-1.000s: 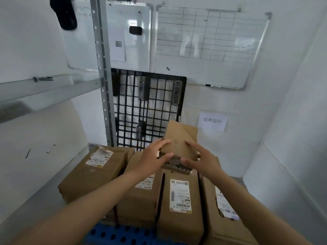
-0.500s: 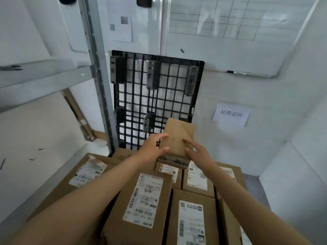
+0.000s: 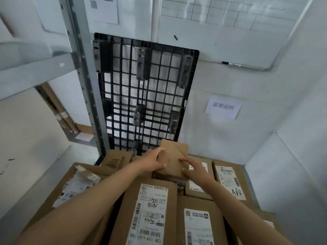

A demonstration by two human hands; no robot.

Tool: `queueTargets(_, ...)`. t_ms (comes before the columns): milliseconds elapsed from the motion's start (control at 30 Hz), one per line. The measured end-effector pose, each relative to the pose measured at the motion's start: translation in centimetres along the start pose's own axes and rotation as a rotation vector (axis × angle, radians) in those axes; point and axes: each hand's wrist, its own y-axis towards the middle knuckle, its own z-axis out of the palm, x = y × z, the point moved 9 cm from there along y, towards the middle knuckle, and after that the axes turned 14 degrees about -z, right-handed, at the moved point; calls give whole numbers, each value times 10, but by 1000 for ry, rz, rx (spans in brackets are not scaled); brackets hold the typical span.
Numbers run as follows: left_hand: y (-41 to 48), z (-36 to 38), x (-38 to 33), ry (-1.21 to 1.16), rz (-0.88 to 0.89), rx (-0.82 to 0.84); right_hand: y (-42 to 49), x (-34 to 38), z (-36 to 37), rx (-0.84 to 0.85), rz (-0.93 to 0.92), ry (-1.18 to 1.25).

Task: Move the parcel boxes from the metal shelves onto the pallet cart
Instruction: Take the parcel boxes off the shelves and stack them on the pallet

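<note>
Left fingers curl over the far left edge of a small parcel box, with the thumb on its near side. The left hand and right hand grip it between them, the right fingers spread across its right face. It is plain brown cardboard, closed (contents unseen) and tilted. It sits low at the far end of tightly packed labelled parcels; contact with them is unclear. Behind it a black grid pallet leans beside the metal shelf post.

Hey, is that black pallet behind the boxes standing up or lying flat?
Standing up: the pallet is on edge against the wall, its underside blocks facing the camera, behind the boxes.
</note>
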Motion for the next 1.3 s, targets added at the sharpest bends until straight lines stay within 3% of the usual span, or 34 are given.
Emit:
queueTargets(200,-2,9,-2,108,25,-3,-9,6,-5,-1,25,-89)
queueTargets(400,-20,6,-16,239,127,-178,-19,29,-7,31,-40,-401)
queueTargets(600,-50,3,-15,376,123,-248,-36,55,-9,43,-119,-519)
queueTargets(933,-137,-7,-18,355,-3,-437,-94,102,-27,64,-348,-551)
queueTargets(1167,-221,26,7,256,-132,-512,-145,100,-9,195,-473,-512)
queueTargets(1300,-280,43,39,184,-298,-516,-171,114,21,326,-557,-495)
